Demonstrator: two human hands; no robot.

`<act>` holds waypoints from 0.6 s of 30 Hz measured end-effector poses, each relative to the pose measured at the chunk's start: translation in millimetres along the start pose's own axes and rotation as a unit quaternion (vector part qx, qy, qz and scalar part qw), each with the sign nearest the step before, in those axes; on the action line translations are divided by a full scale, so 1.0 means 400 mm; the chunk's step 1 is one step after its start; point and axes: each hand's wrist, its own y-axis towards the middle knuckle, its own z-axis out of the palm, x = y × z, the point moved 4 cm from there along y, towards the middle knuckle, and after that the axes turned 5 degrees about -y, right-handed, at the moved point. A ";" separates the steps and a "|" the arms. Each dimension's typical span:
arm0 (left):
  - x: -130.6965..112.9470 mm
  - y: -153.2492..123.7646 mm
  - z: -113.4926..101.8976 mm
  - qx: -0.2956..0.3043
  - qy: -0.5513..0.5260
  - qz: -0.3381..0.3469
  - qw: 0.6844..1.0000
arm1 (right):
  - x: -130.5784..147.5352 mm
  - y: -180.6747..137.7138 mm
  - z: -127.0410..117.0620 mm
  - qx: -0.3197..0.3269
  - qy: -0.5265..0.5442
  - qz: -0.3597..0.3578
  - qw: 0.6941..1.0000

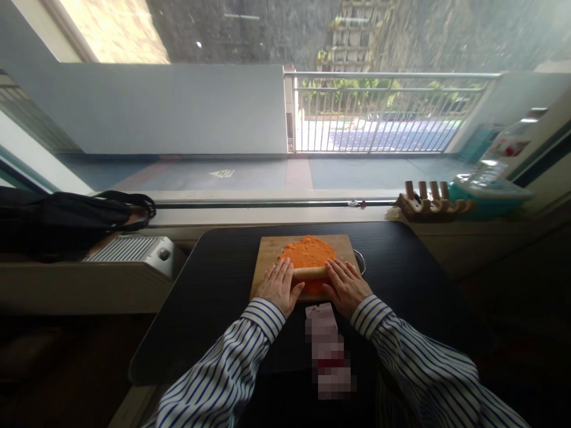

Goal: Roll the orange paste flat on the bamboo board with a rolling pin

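A wooden cutting board (267, 252) lies on the dark table (214, 297) in front of me. A flat sheet of orange dough (307, 251) is spread on the board. Across the dough's near part lies a wooden rolling pin (311, 273). My left hand (279, 285) rests palm down on the pin's left end, fingers stretched forward. At the pin's right end my right hand (345, 285) presses flat in the same way. Both sleeves are white with blue stripes.
A metal ring (360, 260) sticks out of the board's right side. A wooden rack (428, 203) and a teal container (486, 196) stand on the sill at the right. A black bag (66, 220) and a white heater (134, 252) sit at the left.
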 end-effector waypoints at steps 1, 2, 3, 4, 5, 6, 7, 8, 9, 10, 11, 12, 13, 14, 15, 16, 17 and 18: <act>-0.004 -0.009 -0.002 -0.004 0.005 0.005 1.000 | 0.006 -0.010 -0.004 -0.007 -0.002 -0.002 1.000; -0.007 -0.018 -0.004 -0.008 0.010 0.011 1.000 | 0.012 -0.021 -0.009 -0.016 -0.005 -0.003 1.000; -0.009 -0.027 -0.006 -0.012 0.016 0.018 1.000 | 0.018 -0.031 -0.014 -0.026 -0.007 -0.006 1.000; -0.010 -0.035 -0.007 -0.015 0.022 0.028 0.999 | 0.023 -0.040 -0.019 -0.036 -0.009 -0.010 0.999; -0.009 -0.041 -0.009 -0.019 0.028 0.039 0.999 | 0.026 -0.047 -0.023 -0.045 -0.011 -0.014 0.999; -0.007 -0.045 -0.010 -0.022 0.032 0.050 0.998 | 0.028 -0.053 -0.027 -0.053 -0.012 -0.018 0.998; -0.003 -0.048 -0.010 -0.024 0.035 0.060 0.997 | 0.027 -0.056 -0.030 -0.060 -0.011 -0.023 0.998; 0.003 -0.048 -0.010 -0.023 0.036 0.070 0.997 | 0.025 -0.057 -0.032 -0.067 -0.010 -0.027 0.997; 0.009 -0.047 -0.010 -0.020 0.036 0.079 0.996 | 0.020 -0.056 -0.033 -0.075 -0.008 -0.031 0.997; 0.016 -0.044 -0.009 -0.016 0.033 0.086 0.996 | 0.014 -0.053 -0.034 -0.083 -0.006 -0.034 0.996; 0.022 -0.039 -0.009 -0.012 0.031 0.090 0.995 | 0.006 -0.050 -0.034 -0.092 -0.005 -0.035 0.995; 0.028 -0.035 -0.009 -0.008 0.029 0.093 0.995 | -0.002 -0.046 -0.033 -0.100 -0.004 -0.034 0.994; 0.032 -0.030 -0.010 -0.005 0.026 0.094 0.995 | -0.010 -0.042 -0.031 -0.109 -0.005 -0.030 0.994; 0.036 -0.025 -0.012 -0.004 0.024 0.094 0.995 | -0.018 -0.039 -0.030 -0.118 -0.005 -0.026 0.993; 0.039 -0.020 -0.015 -0.005 0.022 0.093 0.995 | -0.024 -0.036 -0.029 -0.125 -0.004 -0.024 0.992; 0.040 -0.016 -0.019 -0.007 0.018 0.092 0.996 | -0.029 -0.034 -0.028 -0.131 -0.001 -0.026 0.991; 0.040 -0.012 -0.024 -0.008 0.014 0.093 0.996 | -0.032 -0.033 -0.027 -0.136 0.002 -0.032 0.990; 0.039 -0.009 -0.030 -0.010 0.010 0.097 0.995 | -0.035 -0.032 -0.027 -0.141 0.006 -0.040 0.989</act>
